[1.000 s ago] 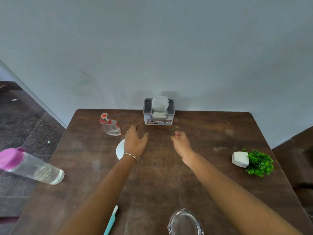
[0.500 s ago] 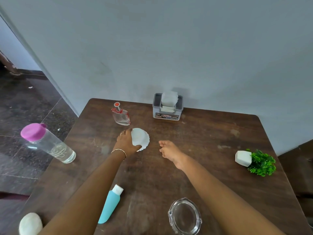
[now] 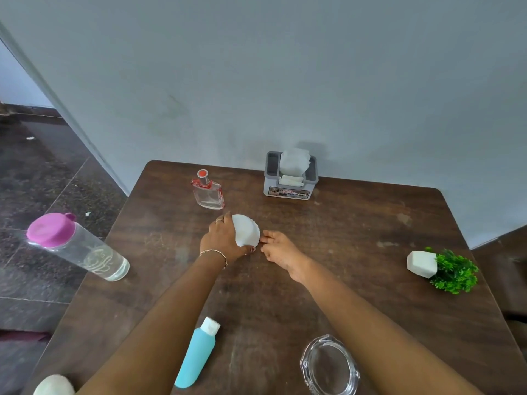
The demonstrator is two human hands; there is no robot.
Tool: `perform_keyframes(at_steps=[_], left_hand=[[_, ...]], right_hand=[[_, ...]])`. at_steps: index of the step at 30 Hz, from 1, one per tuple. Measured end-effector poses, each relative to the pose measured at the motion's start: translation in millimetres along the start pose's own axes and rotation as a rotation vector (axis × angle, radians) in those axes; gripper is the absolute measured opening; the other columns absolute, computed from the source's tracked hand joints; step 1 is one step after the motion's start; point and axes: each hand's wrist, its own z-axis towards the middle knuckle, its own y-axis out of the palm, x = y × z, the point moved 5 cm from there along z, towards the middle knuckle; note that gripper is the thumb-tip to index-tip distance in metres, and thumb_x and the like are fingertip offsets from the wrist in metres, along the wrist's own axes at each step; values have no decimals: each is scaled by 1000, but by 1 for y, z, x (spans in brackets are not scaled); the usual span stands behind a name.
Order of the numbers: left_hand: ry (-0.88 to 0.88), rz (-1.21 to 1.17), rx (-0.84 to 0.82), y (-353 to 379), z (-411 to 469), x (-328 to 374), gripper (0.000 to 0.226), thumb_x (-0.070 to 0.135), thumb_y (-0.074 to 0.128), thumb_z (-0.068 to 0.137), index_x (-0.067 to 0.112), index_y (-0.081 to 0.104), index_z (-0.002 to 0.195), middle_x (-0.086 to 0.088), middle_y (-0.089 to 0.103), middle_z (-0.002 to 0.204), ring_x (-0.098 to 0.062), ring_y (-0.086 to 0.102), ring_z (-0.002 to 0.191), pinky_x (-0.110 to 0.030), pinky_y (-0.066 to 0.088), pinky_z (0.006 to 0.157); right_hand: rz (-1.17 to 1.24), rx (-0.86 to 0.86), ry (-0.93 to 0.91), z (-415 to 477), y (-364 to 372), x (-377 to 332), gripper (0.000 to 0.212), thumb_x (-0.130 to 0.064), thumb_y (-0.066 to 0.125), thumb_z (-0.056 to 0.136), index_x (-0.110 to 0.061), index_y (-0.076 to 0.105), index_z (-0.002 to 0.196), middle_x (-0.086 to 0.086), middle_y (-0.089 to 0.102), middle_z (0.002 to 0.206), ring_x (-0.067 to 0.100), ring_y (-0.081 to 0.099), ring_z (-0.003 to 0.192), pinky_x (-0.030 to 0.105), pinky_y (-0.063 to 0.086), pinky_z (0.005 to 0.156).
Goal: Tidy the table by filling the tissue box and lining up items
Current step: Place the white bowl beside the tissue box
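Observation:
A grey tissue box (image 3: 291, 191) with white tissues sticking up stands at the table's far edge by the wall. My left hand (image 3: 221, 240) grips a white scalloped shell-shaped dish (image 3: 245, 230), held on edge at mid-table. My right hand (image 3: 278, 248) is just right of it, fingertips at the dish's lower rim, fingers loosely curled and empty. A glass perfume bottle (image 3: 207, 192) with a red cap stands left of the tissue box.
A clear water bottle (image 3: 77, 248) with a pink lid leans at the left edge. A teal tube (image 3: 196, 354) and a glass dish (image 3: 329, 366) lie near me. A toppled white-potted plant (image 3: 440, 267) lies right. A pale round object (image 3: 54, 386) sits at bottom left.
My left hand picked the white dish up off the table and tilted it on edge. My right hand came in beside it. The view shifted left and back.

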Motion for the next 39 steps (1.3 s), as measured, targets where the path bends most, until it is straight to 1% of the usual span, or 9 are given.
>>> perform_keyframes(at_steps=[3, 8, 12, 19, 25, 29, 33, 36, 39], left_hand=[[14, -30, 18, -2, 1, -3, 105, 54, 79, 57, 14, 29, 140, -11, 45, 139, -33, 44, 128, -49, 48, 95], [24, -71, 57, -3, -1, -7, 100, 57, 77, 57, 18, 33, 137, -8, 47, 138, -32, 46, 126, -50, 47, 95], [40, -102, 58, -5, 0, -7, 94, 53, 78, 59, 17, 36, 134, -8, 49, 134, -32, 48, 123, -48, 50, 92], [43, -297, 25, -9, 6, -16, 89, 55, 78, 60, 16, 40, 131, -8, 51, 130, -28, 50, 117, -43, 49, 94], [-52, -729, 17, -10, 9, -29, 84, 48, 80, 65, 19, 40, 133, 0, 49, 126, -23, 51, 116, -41, 49, 100], [-124, -904, 67, -10, 4, -30, 79, 42, 76, 73, 12, 37, 135, -1, 48, 126, -20, 51, 112, -30, 52, 90], [-227, -1278, 22, -1, 0, -36, 80, 56, 73, 69, 9, 48, 128, -8, 63, 120, -18, 64, 101, -30, 56, 76], [-285, -1548, -70, 3, -12, -32, 52, 49, 59, 85, 16, 50, 125, -9, 63, 116, -21, 62, 100, -32, 54, 80], [-278, -1729, -183, 7, -19, -23, 56, 54, 53, 86, 22, 46, 132, -10, 62, 124, -25, 60, 109, -35, 52, 87]], right_hand=[[90, 58, 24, 0, -1, -1, 53, -3, 47, 90, -9, 40, 142, 9, 59, 131, 13, 55, 100, 33, 46, 99], [169, 93, 49, 5, -2, 1, 42, -7, 47, 93, -9, 49, 135, 10, 62, 126, 11, 56, 97, 31, 47, 96], [226, 109, 94, 11, -2, 2, 36, -6, 49, 93, -10, 55, 128, 7, 64, 121, 13, 59, 98, 24, 51, 78], [323, 121, 128, 15, -4, -3, 27, -12, 45, 96, -11, 64, 115, -2, 63, 93, 7, 55, 72, 21, 46, 65], [298, 93, 44, 19, -1, -13, 30, -7, 41, 96, -21, 66, 88, -3, 64, 96, 9, 56, 76, 23, 46, 70], [280, 34, 6, 23, 8, -21, 21, -8, 43, 96, -18, 61, 100, 0, 66, 103, 13, 59, 93, 27, 49, 81], [281, 14, -6, 26, 18, -25, 21, -11, 48, 95, -20, 60, 109, 1, 61, 109, 14, 57, 99, 30, 48, 87], [309, 27, 3, 29, 23, -24, 22, -13, 49, 95, -20, 54, 115, 2, 58, 114, 15, 57, 100, 30, 49, 87], [341, 37, 10, 29, 25, -22, 27, -15, 50, 95, -17, 49, 122, 4, 60, 115, 15, 58, 97, 33, 50, 91]])
